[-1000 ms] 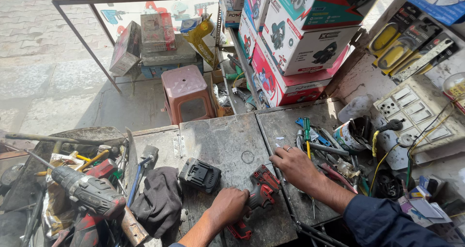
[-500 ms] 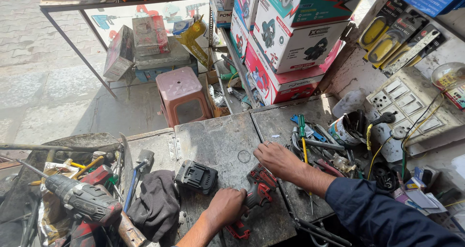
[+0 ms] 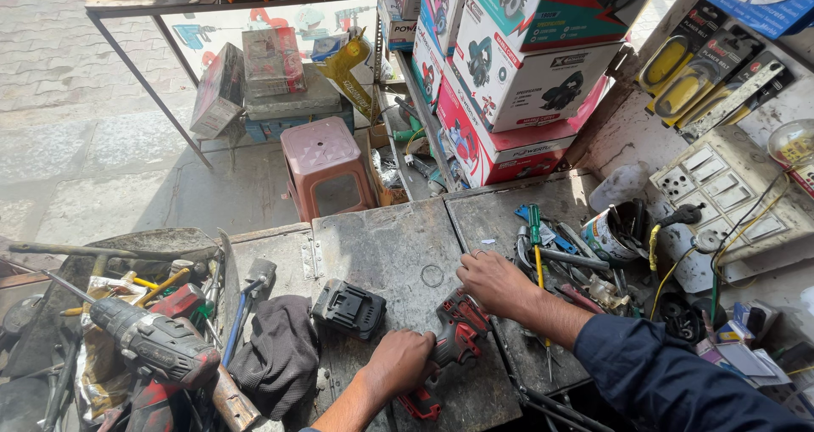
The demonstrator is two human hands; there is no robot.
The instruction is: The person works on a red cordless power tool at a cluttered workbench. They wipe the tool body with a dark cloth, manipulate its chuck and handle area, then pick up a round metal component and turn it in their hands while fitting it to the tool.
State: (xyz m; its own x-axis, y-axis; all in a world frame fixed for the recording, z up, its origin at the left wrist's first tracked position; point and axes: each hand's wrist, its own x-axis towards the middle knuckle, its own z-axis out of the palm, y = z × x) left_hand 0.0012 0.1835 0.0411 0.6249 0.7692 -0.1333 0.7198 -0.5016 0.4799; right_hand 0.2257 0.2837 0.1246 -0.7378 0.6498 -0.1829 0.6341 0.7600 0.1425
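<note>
Head view shows my left hand point(image 3: 398, 362) closed around the body of a red and black cordless drill point(image 3: 449, 340) that lies on its side on the metal counter point(image 3: 381, 241), near the front edge; my right hand point(image 3: 496, 281) rests at the drill's top end, fingers curled loosely; whether they pinch anything I cannot tell. A detached black battery pack point(image 3: 349, 308) sits just to the left of the drill, apart from it, and a dark rag point(image 3: 280, 356) lies further left.

My worry is the edge: the drill's red foot point(image 3: 421, 405) lies close to the counter's front, and if my left grip slackens while the right pushes, I judge it could slide off; the steel plate looks smooth and worn, so little would hold it. To my right the clutter of a green-handled screwdriver point(image 3: 535, 228), pliers and loose cables point(image 3: 678, 267) crowds my forearm; a careless sweep of the sleeve could drag them down or snag a wire. A small ring point(image 3: 432, 276) near my right hand could easily be knocked away and lost.
</note>
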